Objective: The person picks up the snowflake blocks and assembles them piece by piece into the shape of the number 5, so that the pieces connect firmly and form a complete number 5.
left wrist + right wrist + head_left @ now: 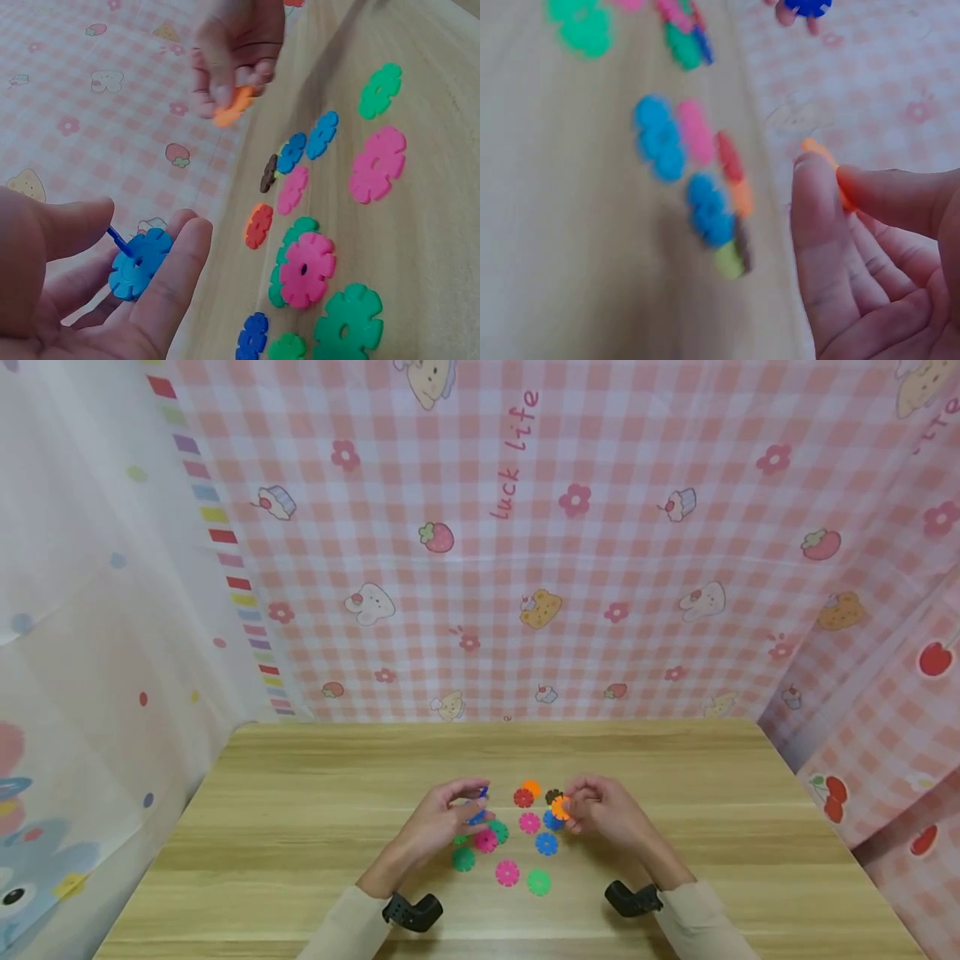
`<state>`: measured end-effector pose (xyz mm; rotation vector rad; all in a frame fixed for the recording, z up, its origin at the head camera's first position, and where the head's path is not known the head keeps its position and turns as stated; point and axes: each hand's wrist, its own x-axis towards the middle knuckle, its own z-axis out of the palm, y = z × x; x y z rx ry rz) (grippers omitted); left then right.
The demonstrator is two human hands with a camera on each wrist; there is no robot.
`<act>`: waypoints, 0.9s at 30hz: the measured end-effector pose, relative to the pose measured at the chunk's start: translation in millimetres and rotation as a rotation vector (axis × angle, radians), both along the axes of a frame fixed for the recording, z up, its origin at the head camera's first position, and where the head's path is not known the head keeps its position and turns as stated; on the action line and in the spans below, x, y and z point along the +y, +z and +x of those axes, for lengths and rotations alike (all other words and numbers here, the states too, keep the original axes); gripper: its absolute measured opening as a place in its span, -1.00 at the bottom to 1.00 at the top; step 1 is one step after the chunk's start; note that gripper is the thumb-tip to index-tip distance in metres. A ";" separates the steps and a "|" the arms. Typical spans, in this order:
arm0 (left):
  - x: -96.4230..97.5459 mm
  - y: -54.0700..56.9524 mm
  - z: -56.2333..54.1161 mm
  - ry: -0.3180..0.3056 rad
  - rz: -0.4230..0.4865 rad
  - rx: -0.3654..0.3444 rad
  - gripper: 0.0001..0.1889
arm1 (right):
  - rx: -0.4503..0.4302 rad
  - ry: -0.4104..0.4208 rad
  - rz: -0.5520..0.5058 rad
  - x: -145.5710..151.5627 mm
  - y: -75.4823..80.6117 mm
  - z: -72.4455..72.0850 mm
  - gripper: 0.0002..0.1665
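My left hand holds two flower-shaped plastic discs over the left of the pile. One is a light blue disc; the other, a dark blue disc, stands edge-on against its middle, with my thumb at its outer end. Between thumb and finger, my right hand pinches an orange disc, held up at the right side of the pile. Apart from each other, the hands face inward. Below them lie loose discs, among them a pink disc overlapping a green disc.
More discs lie scattered on the wooden table: a red disc overlapping an orange one, a brown disc, a blue disc and a bright green disc. A checked pink curtain hangs behind the far edge.
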<state>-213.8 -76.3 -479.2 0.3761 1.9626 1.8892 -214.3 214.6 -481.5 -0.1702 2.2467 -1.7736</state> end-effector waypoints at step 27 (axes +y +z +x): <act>8.8 21.4 2.3 -0.078 -0.019 0.041 -0.53 | 0.158 0.016 -0.139 -55.3 44.2 1.9 -0.72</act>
